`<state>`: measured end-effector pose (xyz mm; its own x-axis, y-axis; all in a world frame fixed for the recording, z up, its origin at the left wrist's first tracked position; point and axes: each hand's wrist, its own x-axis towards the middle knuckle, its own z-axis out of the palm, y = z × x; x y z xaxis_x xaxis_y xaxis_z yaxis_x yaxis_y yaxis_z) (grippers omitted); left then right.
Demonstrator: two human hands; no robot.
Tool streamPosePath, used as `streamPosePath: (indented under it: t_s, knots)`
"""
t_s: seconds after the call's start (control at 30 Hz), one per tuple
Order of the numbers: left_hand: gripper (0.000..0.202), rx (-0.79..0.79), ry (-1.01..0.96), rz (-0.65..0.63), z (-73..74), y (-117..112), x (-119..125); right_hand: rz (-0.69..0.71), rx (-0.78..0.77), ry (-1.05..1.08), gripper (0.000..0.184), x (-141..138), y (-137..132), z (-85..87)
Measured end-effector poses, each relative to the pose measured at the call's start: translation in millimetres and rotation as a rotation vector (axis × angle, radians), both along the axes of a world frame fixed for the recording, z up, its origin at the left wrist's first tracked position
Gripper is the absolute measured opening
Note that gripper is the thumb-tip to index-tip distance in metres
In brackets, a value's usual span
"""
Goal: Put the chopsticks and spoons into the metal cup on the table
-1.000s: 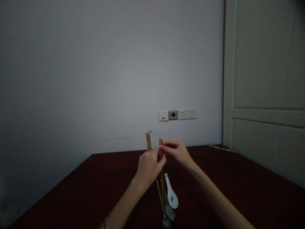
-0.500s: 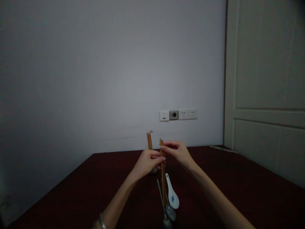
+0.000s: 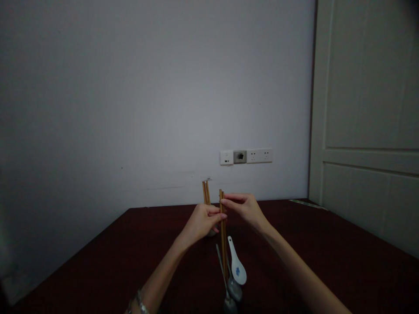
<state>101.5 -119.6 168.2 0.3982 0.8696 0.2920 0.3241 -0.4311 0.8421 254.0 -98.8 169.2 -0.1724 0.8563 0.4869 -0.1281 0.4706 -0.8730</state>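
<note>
My left hand [image 3: 201, 220] is closed around a pair of wooden chopsticks [image 3: 206, 192] whose tips stick up above the fist. My right hand [image 3: 244, 209] pinches the top of a second pair of chopsticks [image 3: 223, 244], which stands upright and runs down in front of me. My left thumb also touches this second pair. Below the hands lie a white ceramic spoon with a blue mark [image 3: 236, 264] and metal spoons [image 3: 229, 292], standing near the bottom edge; what holds them is hidden.
A dark red table [image 3: 108, 266] stretches to a pale wall with a row of sockets [image 3: 246, 156]. A white door [image 3: 369, 126] stands at the right. A thin light strip [image 3: 307, 203] lies at the table's far right corner.
My left hand has shifted slightly left and turned, so the two chopstick pairs are a little farther apart. The right hand has barely moved.
</note>
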Motion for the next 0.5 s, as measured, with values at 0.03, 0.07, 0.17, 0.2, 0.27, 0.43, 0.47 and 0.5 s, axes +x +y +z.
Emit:
streamPosePath:
  t_s: [0.03,0.07,0.17,0.2,0.27,0.43,0.47,0.5]
  knots:
    - [0.026,0.008,0.003,0.001,-0.3,0.3,-0.2,-0.003,0.007,-0.004,0.023,0.3,0.3,-0.1]
    - [0.026,0.017,0.008,0.002,-0.7,0.7,-0.4,-0.008,0.015,-0.009,0.023,0.7,0.6,-0.2]
    - [0.026,0.034,0.021,-0.001,-2.8,2.7,-1.4,-0.028,0.043,-0.024,0.022,1.5,1.3,0.1]
    - [0.026,0.037,0.022,-0.003,-3.4,3.4,-1.7,-0.031,0.051,-0.030,0.022,1.7,1.4,0.3]
    - [0.026,0.038,0.021,-0.008,-4.3,4.3,-2.1,-0.034,0.053,-0.034,0.022,1.9,1.4,0.7]
    - [0.028,0.025,0.036,-0.004,-3.7,3.9,-1.5,-0.037,0.030,-0.028,0.022,1.8,0.2,1.6]
    - [0.028,0.022,0.037,0.000,-3.4,3.6,-1.1,-0.036,0.031,-0.028,0.022,1.7,0.1,1.6]
    - [0.028,0.019,0.037,0.002,-3.2,3.4,-0.8,-0.033,0.032,-0.026,0.023,1.6,0.0,1.6]
